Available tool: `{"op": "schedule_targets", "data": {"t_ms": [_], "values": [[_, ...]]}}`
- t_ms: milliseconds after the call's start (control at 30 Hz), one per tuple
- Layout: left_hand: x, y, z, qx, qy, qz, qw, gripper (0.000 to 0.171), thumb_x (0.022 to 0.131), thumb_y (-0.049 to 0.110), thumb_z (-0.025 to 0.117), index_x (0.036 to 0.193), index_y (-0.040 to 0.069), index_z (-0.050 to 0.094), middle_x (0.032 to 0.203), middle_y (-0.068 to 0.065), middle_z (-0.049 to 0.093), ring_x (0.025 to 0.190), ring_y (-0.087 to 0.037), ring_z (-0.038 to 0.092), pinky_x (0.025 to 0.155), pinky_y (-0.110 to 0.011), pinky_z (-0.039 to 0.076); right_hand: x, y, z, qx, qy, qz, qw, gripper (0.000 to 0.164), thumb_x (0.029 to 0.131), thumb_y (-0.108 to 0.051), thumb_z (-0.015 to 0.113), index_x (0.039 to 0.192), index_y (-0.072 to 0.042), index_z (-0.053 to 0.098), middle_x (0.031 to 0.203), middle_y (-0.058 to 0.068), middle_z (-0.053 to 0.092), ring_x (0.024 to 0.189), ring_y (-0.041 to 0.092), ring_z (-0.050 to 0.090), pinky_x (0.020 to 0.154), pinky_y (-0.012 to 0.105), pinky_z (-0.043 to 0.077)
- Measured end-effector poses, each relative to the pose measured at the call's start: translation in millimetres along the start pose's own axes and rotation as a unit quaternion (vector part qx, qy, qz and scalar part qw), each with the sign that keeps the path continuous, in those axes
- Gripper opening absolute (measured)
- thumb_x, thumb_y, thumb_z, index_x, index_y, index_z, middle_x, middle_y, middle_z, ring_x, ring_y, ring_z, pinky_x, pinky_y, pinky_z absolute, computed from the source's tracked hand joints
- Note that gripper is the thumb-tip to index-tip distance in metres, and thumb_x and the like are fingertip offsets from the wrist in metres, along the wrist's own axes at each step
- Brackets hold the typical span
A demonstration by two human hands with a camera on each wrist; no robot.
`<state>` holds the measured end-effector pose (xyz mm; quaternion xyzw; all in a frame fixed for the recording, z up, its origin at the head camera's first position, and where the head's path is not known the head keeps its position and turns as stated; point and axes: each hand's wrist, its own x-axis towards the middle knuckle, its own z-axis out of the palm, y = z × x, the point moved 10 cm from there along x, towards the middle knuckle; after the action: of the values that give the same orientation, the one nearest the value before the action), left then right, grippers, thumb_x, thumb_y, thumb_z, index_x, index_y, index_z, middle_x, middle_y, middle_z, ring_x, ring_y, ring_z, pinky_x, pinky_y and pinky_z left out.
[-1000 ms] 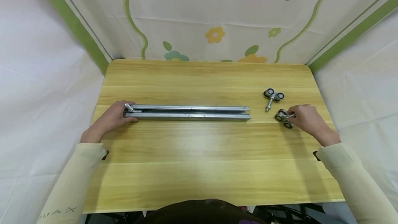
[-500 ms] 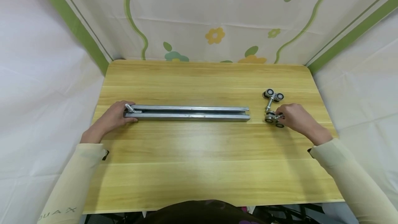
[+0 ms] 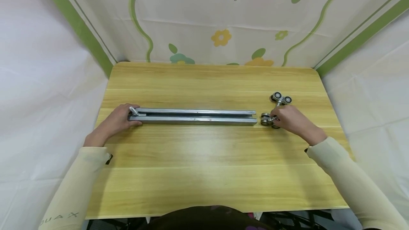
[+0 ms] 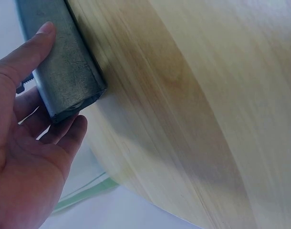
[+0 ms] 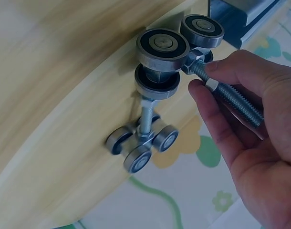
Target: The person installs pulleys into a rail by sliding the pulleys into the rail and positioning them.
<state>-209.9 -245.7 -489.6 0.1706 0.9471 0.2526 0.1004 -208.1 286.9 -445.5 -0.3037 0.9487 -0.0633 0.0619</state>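
A metal C-shaped track (image 3: 198, 120) lies lengthwise across the table, its slot facing up. My left hand (image 3: 117, 120) grips its left end, thumb on the near side and fingers round the far side. A threaded bolt (image 3: 133, 111) sticks up from the slot beside that hand. My right hand (image 3: 292, 120) pinches the threaded bolt of a roller trolley (image 3: 266, 119), whose wheels are just right of the track's right end, apart from it. Behind that hand a second roller trolley (image 3: 277, 97) rests on the table; its bolt is partly hidden in the head view.
The wooden table (image 3: 198, 173) has rounded back corners. A white curtain (image 3: 191, 10) with green and orange prints stands behind it, and white sheets (image 3: 374, 81) hang at both sides.
My right hand has carried the roller trolley leftward, from the table's right side to near the track's right end. The left hand and the track have stayed in place.
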Motion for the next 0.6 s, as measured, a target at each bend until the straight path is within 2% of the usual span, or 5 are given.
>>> {"op": "schedule_targets", "data": {"t_ms": [433, 600], "values": [[0.1, 0.0, 0.6, -0.003, -0.008, -0.01, 0.9999, 0.062, 0.077, 0.019, 0.081, 0.128, -0.008, 0.057, 0.118, -0.029, 0.062, 0.112, -0.046, 0.053, 0.098, -0.06, 0.04, 16.5, -18.5, 5.9, 0.019, 0.014, -0.05, 0.998, 0.016, 0.08, -0.002, 0.074, 0.096, -0.003, 0.075, 0.089, 0.008, 0.072, 0.062, 0.011, 0.061, 0.055, 0.032, 0.054], [0.9, -1.6, 0.5, -0.006, -0.012, -0.02, 0.9997, 0.064, 0.077, 0.018, 0.08, 0.13, -0.009, 0.056, 0.119, -0.03, 0.061, 0.113, -0.047, 0.052, 0.099, -0.061, 0.04, 19.7, -22.7, 6.1, 0.022, 0.021, -0.064, 0.998, 0.014, 0.081, -0.003, 0.074, 0.094, -0.004, 0.075, 0.089, 0.007, 0.073, 0.064, 0.012, 0.062, 0.056, 0.033, 0.055]]}}
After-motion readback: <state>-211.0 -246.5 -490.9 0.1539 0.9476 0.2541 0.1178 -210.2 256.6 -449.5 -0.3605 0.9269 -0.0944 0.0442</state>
